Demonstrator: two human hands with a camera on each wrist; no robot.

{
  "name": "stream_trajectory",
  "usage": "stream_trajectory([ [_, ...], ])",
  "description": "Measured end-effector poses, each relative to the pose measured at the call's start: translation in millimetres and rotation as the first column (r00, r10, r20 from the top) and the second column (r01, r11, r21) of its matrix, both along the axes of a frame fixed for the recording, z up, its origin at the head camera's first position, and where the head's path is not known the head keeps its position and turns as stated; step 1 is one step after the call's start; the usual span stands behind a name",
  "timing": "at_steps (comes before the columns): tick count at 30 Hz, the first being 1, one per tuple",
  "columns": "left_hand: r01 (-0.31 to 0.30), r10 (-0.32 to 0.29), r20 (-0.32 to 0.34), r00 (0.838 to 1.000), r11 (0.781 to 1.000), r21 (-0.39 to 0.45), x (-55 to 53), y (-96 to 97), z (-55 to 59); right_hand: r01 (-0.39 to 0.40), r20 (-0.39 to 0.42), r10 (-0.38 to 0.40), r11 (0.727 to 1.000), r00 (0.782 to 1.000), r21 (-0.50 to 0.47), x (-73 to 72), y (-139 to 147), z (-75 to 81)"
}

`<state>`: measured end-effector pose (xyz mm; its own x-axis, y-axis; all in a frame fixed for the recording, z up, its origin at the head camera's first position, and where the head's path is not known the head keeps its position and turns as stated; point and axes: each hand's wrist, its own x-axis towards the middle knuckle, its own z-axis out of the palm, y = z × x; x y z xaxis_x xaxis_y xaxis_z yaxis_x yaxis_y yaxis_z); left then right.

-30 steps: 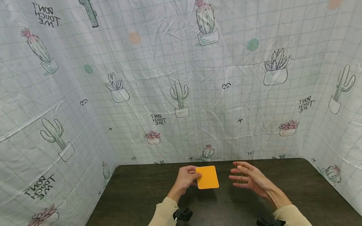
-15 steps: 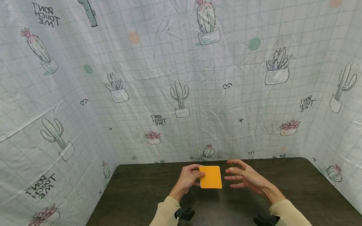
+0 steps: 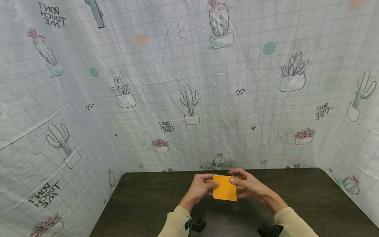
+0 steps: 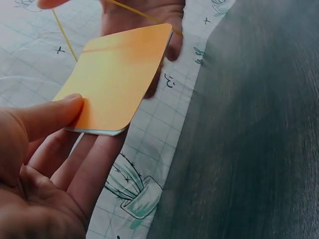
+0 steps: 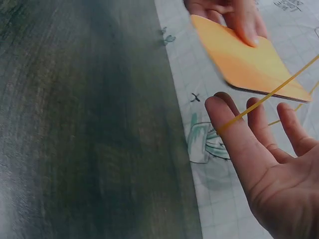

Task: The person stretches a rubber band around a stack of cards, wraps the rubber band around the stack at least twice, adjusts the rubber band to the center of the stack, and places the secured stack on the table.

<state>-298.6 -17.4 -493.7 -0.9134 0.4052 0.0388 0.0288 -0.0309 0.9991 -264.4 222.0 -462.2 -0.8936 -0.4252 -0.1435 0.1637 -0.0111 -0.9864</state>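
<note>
My left hand pinches a thin stack of orange square cards with rounded corners, thumb on the face and fingers behind. In the left wrist view the stack shows a pale layer along its lower edge. A yellow rubber band is stretched over the spread fingers of my right hand. These fingers are mostly straight and reach around the stack's right side, the thumb at its upper right corner in the head view. Part of the band passes close to the stack; whether it touches cannot be told.
Both hands are above a dark wooden table. A white cactus-print cloth surrounds its back and sides. Black straps are on both wrists.
My right hand has moved left with the rubber band, closing the gap to the orange cards. My left hand has shifted slightly right, still pinching them.
</note>
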Motion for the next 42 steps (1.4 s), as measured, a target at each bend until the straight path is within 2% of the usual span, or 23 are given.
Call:
stream_trajectory([
  [6,-0.043,0.045,-0.042,0.998,0.998,0.051,1.9,0.8,5.7,-0.014,0.024,0.015,0.999,1.000,-0.039,4.5,-7,-7.9],
  [14,-0.071,0.071,0.005,0.997,0.992,0.105,3.2,1.4,1.6,0.022,0.035,-0.021,0.999,0.999,-0.028,7.3,-21,-13.5],
  [20,-0.115,0.115,0.005,0.993,0.984,0.134,4.0,2.4,2.3,0.038,0.037,-0.037,0.999,0.999,-0.007,8.3,-26,-21.5],
  [26,-0.184,0.182,0.028,0.983,0.970,0.161,2.8,0.2,5.5,0.009,0.018,-0.009,1.000,1.000,-0.012,11.0,-24,-29.8],
  [31,-0.218,0.211,0.059,0.976,0.962,0.167,0.1,-2.3,6.5,-0.004,-0.001,0.004,1.000,1.000,-0.006,14.5,-21,-33.4],
  [38,-0.257,0.246,0.077,0.966,0.949,0.183,-3.6,-5.2,8.0,0.019,-0.014,-0.019,0.999,1.000,0.031,19.6,-19,-37.9],
  [42,-0.274,0.261,0.091,0.961,0.942,0.196,-5.2,-5.3,7.4,-0.009,-0.056,0.011,0.999,0.998,0.042,23.1,-18,-41.8],
])
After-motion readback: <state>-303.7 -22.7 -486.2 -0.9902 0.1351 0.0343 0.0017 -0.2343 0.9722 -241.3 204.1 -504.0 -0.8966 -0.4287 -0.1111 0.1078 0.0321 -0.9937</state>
